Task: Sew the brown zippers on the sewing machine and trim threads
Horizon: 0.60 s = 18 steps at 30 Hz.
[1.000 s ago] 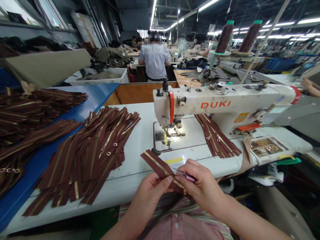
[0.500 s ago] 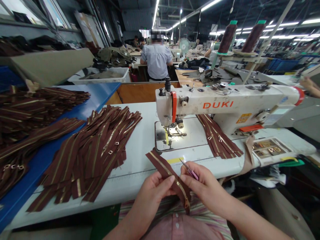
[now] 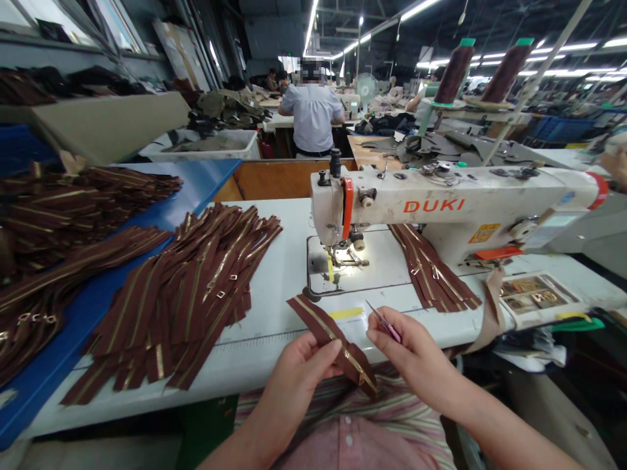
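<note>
The person's left hand (image 3: 304, 385) holds a brown zipper with brass teeth (image 3: 330, 343) just above the front edge of the white sewing table (image 3: 274, 281); the thumb presses on the tape, and the fingers curl out of sight behind it. The zipper's lower end, with its slider, hangs down near the right hand (image 3: 416, 352), not quite touching it. That hand pinches a slim pink-handled pointed tool (image 3: 389, 329) between thumb and fingertips, the other fingers lying close together, with the metal tip pointing up and left towards the zipper but apart from it. Left of the needle, a loose pile of brown zippers (image 3: 181, 307) lies on the table, overhanging its front edge. A smaller stack (image 3: 431, 271) lies under the arm of the white DUKI sewing machine (image 3: 441, 209), right of the needle. More zippers (image 3: 63, 215) cover the blue table (image 3: 200, 179) along the left side. A tan strap (image 3: 492, 313) hangs over the front edge by the right corner, beside a card of brass pulls (image 3: 536, 294). 2 thread cones (image 3: 453, 75) stand on a stand behind the machine, and a co-worker's back (image 3: 313, 117) shows beyond.
</note>
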{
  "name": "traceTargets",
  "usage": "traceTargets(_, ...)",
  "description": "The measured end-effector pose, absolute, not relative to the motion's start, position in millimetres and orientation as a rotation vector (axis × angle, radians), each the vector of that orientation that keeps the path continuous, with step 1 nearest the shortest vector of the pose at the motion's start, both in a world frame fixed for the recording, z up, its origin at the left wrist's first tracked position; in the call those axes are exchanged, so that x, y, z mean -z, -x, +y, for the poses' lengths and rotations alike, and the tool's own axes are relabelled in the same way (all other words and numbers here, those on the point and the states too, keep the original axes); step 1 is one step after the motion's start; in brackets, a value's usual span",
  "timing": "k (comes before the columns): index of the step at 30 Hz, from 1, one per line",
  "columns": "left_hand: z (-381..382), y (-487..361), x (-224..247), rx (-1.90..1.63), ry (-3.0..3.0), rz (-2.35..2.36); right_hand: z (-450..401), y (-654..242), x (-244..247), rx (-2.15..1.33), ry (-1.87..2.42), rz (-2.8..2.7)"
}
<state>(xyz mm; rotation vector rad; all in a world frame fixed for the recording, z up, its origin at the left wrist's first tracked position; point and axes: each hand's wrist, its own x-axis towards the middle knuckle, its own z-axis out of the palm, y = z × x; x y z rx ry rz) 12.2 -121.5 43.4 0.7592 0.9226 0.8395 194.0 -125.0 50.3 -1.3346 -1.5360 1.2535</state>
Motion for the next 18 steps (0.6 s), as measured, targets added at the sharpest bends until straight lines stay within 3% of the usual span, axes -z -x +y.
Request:
traceTargets(6, -122, -11, -43, -0.825, -0.777, 0.898, -129, -196, -50, -1.228, 1.335, -1.428)
traceTargets(14, -126, -14, -47, -0.818, -0.763, 0.924, -138, -182, -55, -0.935, 1.276, -1.779)
traceTargets(18, -124, -13, -47, -0.821, -0.779, 0.944, -134, -181, -57, -0.953, 1.268, -1.81)
